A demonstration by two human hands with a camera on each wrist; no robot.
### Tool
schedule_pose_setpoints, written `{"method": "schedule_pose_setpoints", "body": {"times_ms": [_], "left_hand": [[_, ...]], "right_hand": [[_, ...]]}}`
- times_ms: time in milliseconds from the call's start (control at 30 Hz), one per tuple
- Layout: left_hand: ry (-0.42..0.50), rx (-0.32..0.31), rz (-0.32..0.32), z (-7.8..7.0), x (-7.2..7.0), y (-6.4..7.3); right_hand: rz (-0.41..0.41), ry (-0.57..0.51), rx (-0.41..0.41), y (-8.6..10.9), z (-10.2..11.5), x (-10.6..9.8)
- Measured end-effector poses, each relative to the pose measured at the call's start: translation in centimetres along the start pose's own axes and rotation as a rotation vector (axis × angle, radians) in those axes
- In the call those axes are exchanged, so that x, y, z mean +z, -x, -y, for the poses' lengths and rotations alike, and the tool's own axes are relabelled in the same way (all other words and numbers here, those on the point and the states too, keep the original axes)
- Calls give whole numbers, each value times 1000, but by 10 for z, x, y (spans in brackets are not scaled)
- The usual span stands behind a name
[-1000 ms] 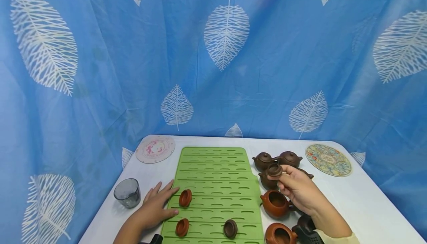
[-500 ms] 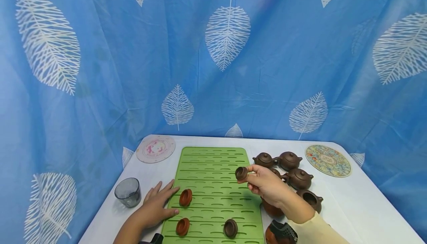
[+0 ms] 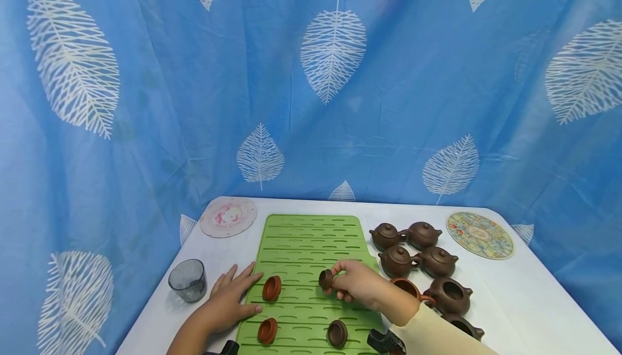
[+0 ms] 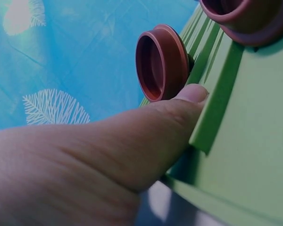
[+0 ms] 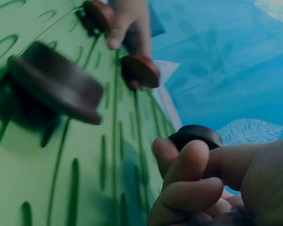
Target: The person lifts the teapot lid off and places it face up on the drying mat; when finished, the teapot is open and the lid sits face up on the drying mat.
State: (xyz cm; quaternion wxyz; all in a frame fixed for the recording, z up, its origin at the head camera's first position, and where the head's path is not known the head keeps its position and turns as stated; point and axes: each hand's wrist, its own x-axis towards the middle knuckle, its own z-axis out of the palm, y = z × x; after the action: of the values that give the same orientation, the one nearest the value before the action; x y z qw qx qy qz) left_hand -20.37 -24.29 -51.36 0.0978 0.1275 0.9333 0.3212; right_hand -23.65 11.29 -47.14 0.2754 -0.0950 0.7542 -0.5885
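Note:
My right hand [image 3: 357, 285] pinches a dark brown teapot lid [image 3: 325, 279] over the green mat [image 3: 311, 236]. In the right wrist view the held lid [image 5: 195, 134] shows beyond the fingertips. A second dark brown lid [image 3: 337, 334] lies on the mat nearer me. Two reddish-brown lids, one farther [image 3: 271, 288] and one nearer [image 3: 267, 330], lie on the mat's left part. My left hand [image 3: 225, 301] rests with spread, straight fingers at the mat's left edge. In the left wrist view its thumb [image 4: 179, 106] touches the mat beside a reddish lid [image 4: 162, 63].
Several dark brown teapots [image 3: 437, 262] stand right of the mat, the far ones lidded, the near ones uncovered. A reddish teapot [image 3: 405, 286] is partly behind my right arm. A grey glass [image 3: 188, 280] stands left. Round mats lie at the back left [image 3: 228, 217] and right [image 3: 480, 235].
My right hand has carried the dark brown lid leftward and toward me, from above the teapots to over the mat. The left hand has stayed in place.

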Motion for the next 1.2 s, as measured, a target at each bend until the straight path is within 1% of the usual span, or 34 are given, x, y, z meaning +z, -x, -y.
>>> {"method": "schedule_pose_setpoints", "body": {"times_ms": [133, 333, 500, 633, 700, 767, 900, 967, 1200], "left_hand": [[1, -13, 11, -1, 0, 1], [-2, 9, 12, -1, -1, -1], [6, 9, -2, 0, -1, -1], [10, 31, -28, 2, 1, 0], [9, 35, -28, 3, 2, 0], [7, 31, -20, 4, 2, 0], [5, 1, 8, 2, 1, -1], [7, -5, 9, 1, 1, 0], [3, 24, 0, 2, 1, -1]], "right_hand": [[4, 55, 21, -2, -5, 6], [16, 94, 20, -3, -7, 7], [9, 120, 2, -3, -7, 8], [2, 129, -12, -3, -8, 9], [1, 131, -12, -3, -8, 9], [5, 134, -11, -2, -7, 9], [10, 146, -10, 0, -7, 8], [6, 153, -14, 2, -7, 7], [-5, 199, -24, 5, -2, -1]]}}
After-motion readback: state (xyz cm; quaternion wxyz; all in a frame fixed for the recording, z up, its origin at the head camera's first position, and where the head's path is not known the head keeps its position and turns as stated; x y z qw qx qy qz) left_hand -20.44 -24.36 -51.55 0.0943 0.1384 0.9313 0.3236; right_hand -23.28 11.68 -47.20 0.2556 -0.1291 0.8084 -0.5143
